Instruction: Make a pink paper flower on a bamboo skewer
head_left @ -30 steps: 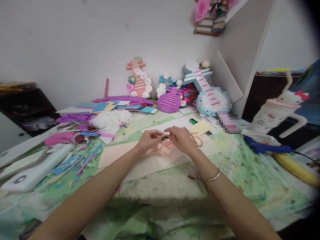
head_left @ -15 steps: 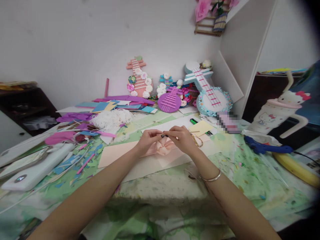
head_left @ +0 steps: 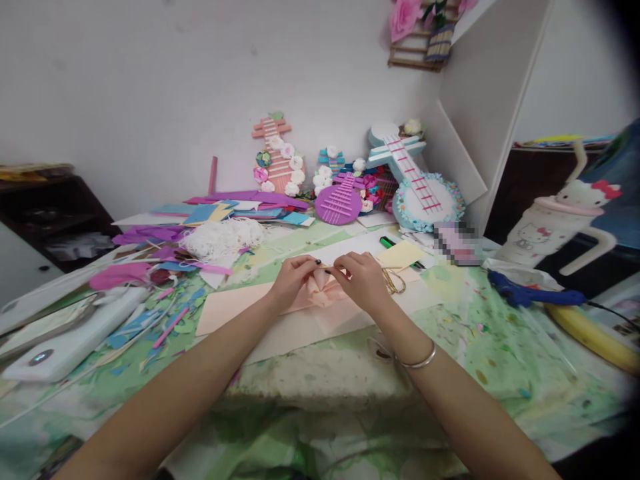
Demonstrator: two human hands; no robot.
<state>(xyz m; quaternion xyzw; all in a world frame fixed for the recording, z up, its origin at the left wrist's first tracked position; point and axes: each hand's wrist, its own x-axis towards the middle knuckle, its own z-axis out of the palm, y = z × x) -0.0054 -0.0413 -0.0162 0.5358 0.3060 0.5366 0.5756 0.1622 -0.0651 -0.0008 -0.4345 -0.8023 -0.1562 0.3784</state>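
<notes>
My left hand [head_left: 291, 280] is closed, its thumb and fingertips pinching the upper edge of a folded peach paper flower [head_left: 320, 295]. Across the top of that paper runs a thin tan stick [head_left: 325, 267], with my right hand [head_left: 357, 277] closed on it. A tan end in line with it shows past the right hand, though I cannot tell if it is one piece. Beneath both hands lie flat peach paper sheets [head_left: 225, 308]. Gold-handled scissors [head_left: 396, 283] rest just right of my right hand, partly hidden by it.
Blue and pink paper scraps, a white shredded heap [head_left: 225, 239] and a white power bank [head_left: 75, 340] lie at left. Decorated lute shapes [head_left: 339, 203] stand behind. At right are a green marker [head_left: 387, 243], a blue glue gun [head_left: 535, 292], a banana [head_left: 593, 337] and a tumbler [head_left: 543, 233].
Both hands have shifted slightly left and their fingertips have moved a little apart, showing more of the stick between them. The paper flower has also shifted slightly left.
</notes>
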